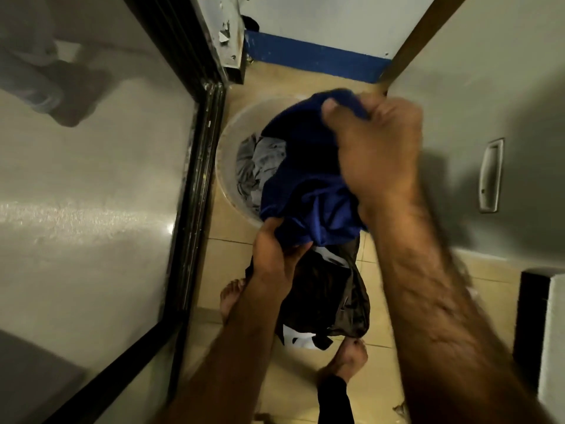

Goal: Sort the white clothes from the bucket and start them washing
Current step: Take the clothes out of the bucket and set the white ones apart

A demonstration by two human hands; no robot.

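A pale plastic bucket [226,166] stands on the tiled floor, with grey and whitish clothes [260,166] crumpled inside. Above it hangs a blue garment [308,191], stretched between both hands. My right hand [376,148] grips its upper end over the bucket's far side. My left hand [272,261] pinches its lower edge near the bucket's front rim. Below that hand lies a black garment with white patches [327,304] in a heap on the floor between my bare feet.
A frosted glass door with a black frame [192,185] runs along the left. On the right is a grey door with a recessed metal handle [490,175]. A blue skirting strip [315,56] lines the far wall. A dark-and-white object [538,332] stands at the right edge.
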